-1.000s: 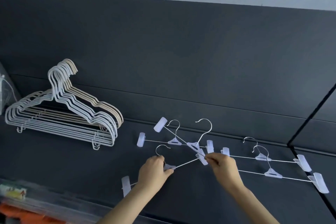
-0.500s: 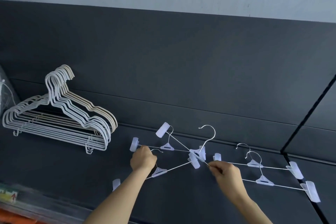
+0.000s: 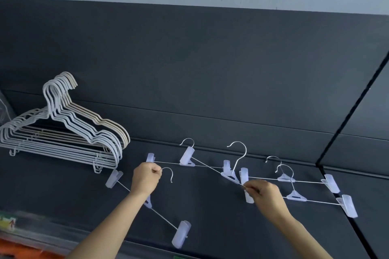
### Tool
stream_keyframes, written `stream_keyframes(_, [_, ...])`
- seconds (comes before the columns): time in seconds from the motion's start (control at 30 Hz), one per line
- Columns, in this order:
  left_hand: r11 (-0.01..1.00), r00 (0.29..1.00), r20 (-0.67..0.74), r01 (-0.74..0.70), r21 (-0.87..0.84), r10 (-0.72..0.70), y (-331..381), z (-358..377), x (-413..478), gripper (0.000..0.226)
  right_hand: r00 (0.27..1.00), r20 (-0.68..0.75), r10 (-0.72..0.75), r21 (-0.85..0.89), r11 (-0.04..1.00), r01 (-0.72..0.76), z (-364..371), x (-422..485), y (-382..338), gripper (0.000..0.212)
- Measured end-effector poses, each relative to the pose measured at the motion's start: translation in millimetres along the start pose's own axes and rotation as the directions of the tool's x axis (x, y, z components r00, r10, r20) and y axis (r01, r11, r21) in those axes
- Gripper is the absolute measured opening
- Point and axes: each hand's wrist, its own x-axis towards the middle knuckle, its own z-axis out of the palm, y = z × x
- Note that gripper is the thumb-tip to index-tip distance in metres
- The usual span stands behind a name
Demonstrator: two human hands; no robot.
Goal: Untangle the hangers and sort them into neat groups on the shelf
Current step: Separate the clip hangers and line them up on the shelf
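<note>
Looks like the left hand (image 3: 145, 181) pinches one clip hanger (image 3: 163, 216) by its hook at the shelf's (image 3: 210, 227) near left, while the right hand (image 3: 263, 193) pinches a crossed hanger (image 3: 210, 167) by its wire end mid-shelf, probably steadying that tangle.

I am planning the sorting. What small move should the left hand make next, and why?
Probably the left hand should set its clip hanger down beside the parallel pair at right: it looks free of the crossed pair, whose wire the right hand pinches.
</note>
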Motion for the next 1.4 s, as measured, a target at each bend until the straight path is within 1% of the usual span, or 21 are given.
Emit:
stream_keyframes(0.23, [0.998, 0.998, 0.001, 0.06, 0.014, -0.06, -0.3, 25.3, 7.4, 0.019, 0.999, 0.006, 0.039, -0.096, 0.995, -0.038, -44.3, -29.5, 51.5, 0.014])
stream_keyframes(0.3, [0.997, 0.998, 0.003, 0.066, 0.041, -0.067, 1.5, 30.3, 8.3, 0.022, 0.999, 0.034, 0.036, -0.151, 0.988, -0.031, -58.8, -36.1, 70.5, 0.016])
stream_keyframes(0.4, [0.998, 0.998, 0.026, 0.051, 0.039, -0.052, 9.8, 37.7, 5.2, 0.029, 0.999, 0.033, 0.019, -0.234, 0.972, -0.011, -83.4, -43.4, 94.3, 0.018])
stream_keyframes(0.5, [0.994, 0.996, 0.063, 0.074, -0.078, -0.069, 23.9, 41.4, -2.1, 0.028, 1.0, 0.012, 0.008, -0.297, 0.955, -0.004, -98.4, -43.6, 113.0, 0.029])
stream_keyframes(0.57, [0.984, 0.994, 0.067, 0.094, -0.149, -0.085, 32.4, 39.5, -7.7, 0.021, 0.999, -0.016, 0.032, -0.284, 0.958, -0.035, -100.4, -41.9, 122.2, 0.023])
stream_keyframes(0.63, [0.982, 0.995, 0.065, 0.082, -0.17, -0.072, 40.6, 33.6, -12.5, 0.016, 0.996, -0.048, 0.07, -0.29, 0.954, -0.081, -99.4, -40.3, 124.2, 0.02])
stream_keyframes(0.7, [0.976, 0.997, 0.052, 0.063, -0.208, -0.053, 49.3, 25.5, -15.8, 0.016, 0.993, -0.053, 0.103, -0.329, 0.937, -0.115, -96.9, -39.9, 119.1, 0.013])
stream_keyframes(0.8, [0.938, 0.996, 0.067, 0.071, -0.34, -0.052, 62.4, 11.6, -19.6, 0.02, 0.984, -0.07, 0.165, -0.378, 0.909, -0.179, -96.7, -37.4, 95.0, 0.01])
stream_keyframes(0.83, [0.921, 0.996, 0.082, 0.074, -0.383, -0.046, 68.5, 6.5, -22.2, 0.02, 0.981, -0.086, 0.175, -0.343, 0.919, -0.194, -95.2, -35.3, 85.3, 0.018])
stream_keyframes(0.87, [0.905, 0.995, 0.098, 0.075, -0.418, -0.037, 75.3, 1.3, -25.2, 0.019, 0.976, -0.116, 0.183, -0.297, 0.932, -0.21, -93.2, -33.1, 73.6, 0.033])
stream_keyframes(0.9, [0.889, 0.993, 0.112, 0.074, -0.453, -0.025, 82.4, -3.9, -28.4, 0.018, 0.974, -0.159, 0.161, -0.247, 0.949, -0.197, -89.9, -30.8, 59.9, 0.042])
stream_keyframes(0.93, [0.871, 0.992, 0.125, 0.072, -0.487, -0.012, 89.3, -9.0, -31.4, 0.017, 0.972, -0.204, 0.113, -0.204, 0.966, -0.156, -84.7, -29.4, 44.5, 0.041])
stream_keyframes(1.0, [0.839, 0.987, 0.158, 0.075, -0.539, 0.013, 101.7, -18.2, -35.4, 0.014, 0.972, -0.237, -0.004, -0.125, 0.992, -0.026, -68.2, -25.3, 10.3, 0.017])
stream_keyframes(1.03, [0.832, 0.984, 0.175, 0.075, -0.55, 0.028, 107.3, -22.9, -37.1, 0.014, 0.979, -0.199, -0.049, -0.084, 0.996, 0.033, -56.0, -22.4, -7.7, 0.013])
stream_keyframes(1.1, [0.824, 0.976, 0.21, 0.075, -0.562, 0.054, 116.7, -31.5, -40.2, 0.014, 0.98, -0.05, -0.194, 0.0, 0.981, 0.194, -31.2, -17.6, -41.0, 0.02])
stream_keyframes(1.17, [0.811, 0.97, 0.232, 0.078, -0.58, 0.073, 122.7, -38.4, -42.4, 0.016, 0.937, 0.098, -0.337, 0.07, 0.941, 0.331, -8.7, -11.6, -70.7, 0.03])
stream_keyframes(1.2, [0.8, 0.968, 0.24, 0.081, -0.595, 0.08, 124.1, -41.3, -43.0, 0.016, 0.91, 0.168, -0.379, 0.107, 0.925, 0.365, 1.1, -8.7, -83.7, 0.036])
stream_keyframes(1.27, [0.759, 0.962, 0.257, 0.099, -0.644, 0.092, 123.5, -46.7, -43.8, 0.014, 0.859, 0.284, -0.427, 0.204, 0.902, 0.381, 19.7, -4.5, -101.3, 0.046])
stream_keyframes(1.3, [0.733, 0.959, 0.268, 0.114, -0.671, 0.096, 121.8, -49.1, -44.0, 0.014, 0.843, 0.316, -0.436, 0.252, 0.895, 0.368, 27.8, -2.8, -106.3, 0.047])
stream_keyframes(1.33, [0.711, 0.955, 0.278, 0.127, -0.692, 0.099, 119.8, -51.4, -44.2, 0.014, 0.836, 0.321, -0.446, 0.304, 0.884, 0.355, 33.2, -2.7, -111.9, 0.045])
stream_keyframes(1.4, [0.681, 0.944, 0.313, 0.16, -0.715, 0.107, 113.1, -56.9, -44.0, 0.013, 0.836, 0.298, -0.461, 0.393, 0.857, 0.332, 38.2, -0.7, -116.0, 0.029])
